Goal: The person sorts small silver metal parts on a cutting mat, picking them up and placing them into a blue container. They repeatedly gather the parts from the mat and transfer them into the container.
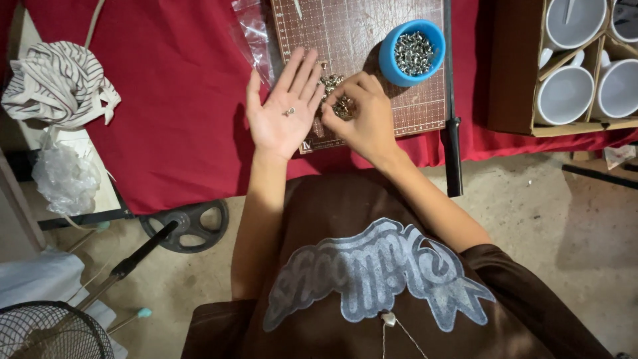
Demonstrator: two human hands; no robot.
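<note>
My left hand (284, 106) lies palm up and flat at the near edge of a brown cutting mat (359, 26), with one small metal screw (290, 112) resting in the palm. My right hand (362, 116) is beside it, fingertips pinched over a small pile of screws (332, 83) on the mat. Whether the fingers hold a screw cannot be seen. A blue bowl (393, 66) filled with more screws stands just behind the right hand.
The mat lies on a red tablecloth (173, 100). A clear plastic bag (252, 30) lies at the mat's left edge, a black bar (452, 133) along its right. A cardboard box of white mugs (571, 66) stands far right. Striped cloth (56, 80) sits left.
</note>
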